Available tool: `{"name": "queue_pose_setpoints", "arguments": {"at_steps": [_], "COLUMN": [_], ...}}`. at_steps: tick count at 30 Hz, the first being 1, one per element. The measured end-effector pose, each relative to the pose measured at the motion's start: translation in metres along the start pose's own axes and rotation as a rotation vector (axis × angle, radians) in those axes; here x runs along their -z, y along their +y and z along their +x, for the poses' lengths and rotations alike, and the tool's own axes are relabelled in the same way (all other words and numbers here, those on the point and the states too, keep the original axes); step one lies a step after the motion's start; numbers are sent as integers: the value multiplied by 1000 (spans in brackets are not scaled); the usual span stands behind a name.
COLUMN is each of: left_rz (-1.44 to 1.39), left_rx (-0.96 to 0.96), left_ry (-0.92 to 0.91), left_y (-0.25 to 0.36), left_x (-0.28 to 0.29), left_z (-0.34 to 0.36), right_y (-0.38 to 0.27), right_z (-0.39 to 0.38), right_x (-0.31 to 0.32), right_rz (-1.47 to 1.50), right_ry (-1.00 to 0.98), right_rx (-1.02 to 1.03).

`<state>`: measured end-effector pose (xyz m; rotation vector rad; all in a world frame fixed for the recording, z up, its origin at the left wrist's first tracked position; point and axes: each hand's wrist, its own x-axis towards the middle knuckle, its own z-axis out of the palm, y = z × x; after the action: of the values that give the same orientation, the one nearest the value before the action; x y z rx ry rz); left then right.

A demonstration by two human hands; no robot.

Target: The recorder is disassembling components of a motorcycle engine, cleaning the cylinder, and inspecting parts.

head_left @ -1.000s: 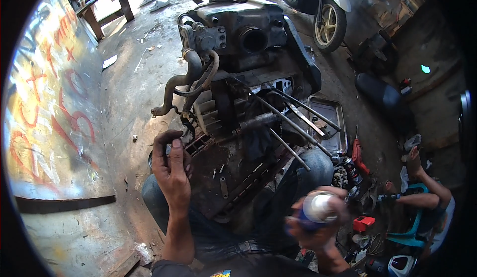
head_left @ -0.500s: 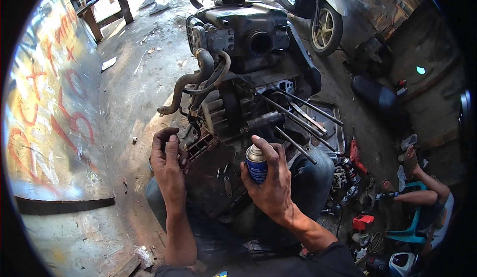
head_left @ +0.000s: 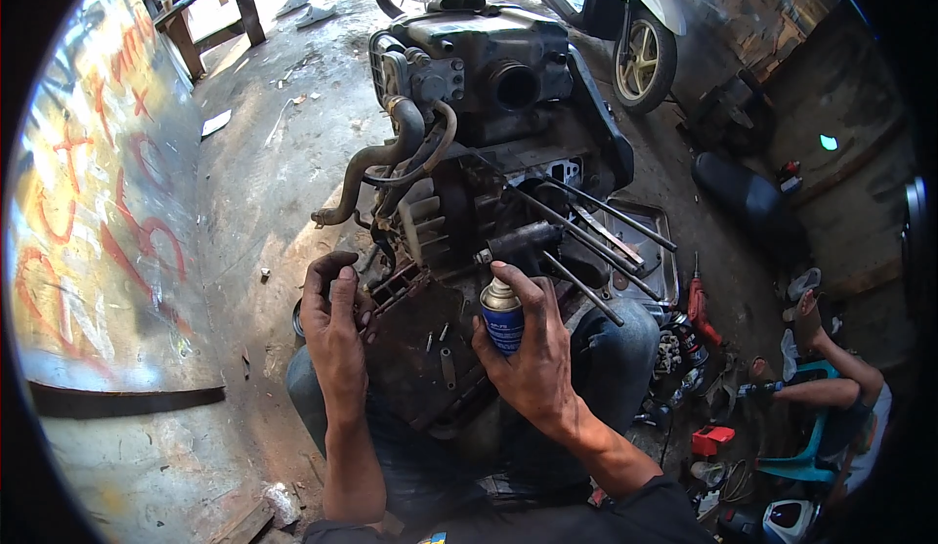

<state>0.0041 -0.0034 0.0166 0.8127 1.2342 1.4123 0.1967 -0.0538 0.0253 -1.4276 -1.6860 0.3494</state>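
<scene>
The blue spray can sits within the right grip.

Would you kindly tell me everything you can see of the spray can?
The spray can is a cylinder with a blue body, pale print and a paler, silvery top; it looks like metal. It is roughly upright, gripped in the right hand, with the index finger resting on its top and hiding much of the nozzle. It is held on the person's side of the engine. No spray can be made out, and its fill is hidden.
</scene>
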Motion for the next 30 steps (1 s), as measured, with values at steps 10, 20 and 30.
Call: {"name": "queue_pose_setpoints", "arguments": {"at_steps": [10, 20, 30], "left_rz": [69, 97, 901], "left_rx": [8, -236, 443], "left_ry": [46, 190, 195], "left_y": [-5, 26, -222], "left_x": [9, 31, 338], "left_z": [7, -14, -5], "right_y": [-17, 175, 417], "right_z": [-39, -101, -91], "right_x": [63, 222, 131], "right_rz": [225, 316, -154], "right_ry": [-253, 526, 212], "right_rx": [-265, -848, -870]}}
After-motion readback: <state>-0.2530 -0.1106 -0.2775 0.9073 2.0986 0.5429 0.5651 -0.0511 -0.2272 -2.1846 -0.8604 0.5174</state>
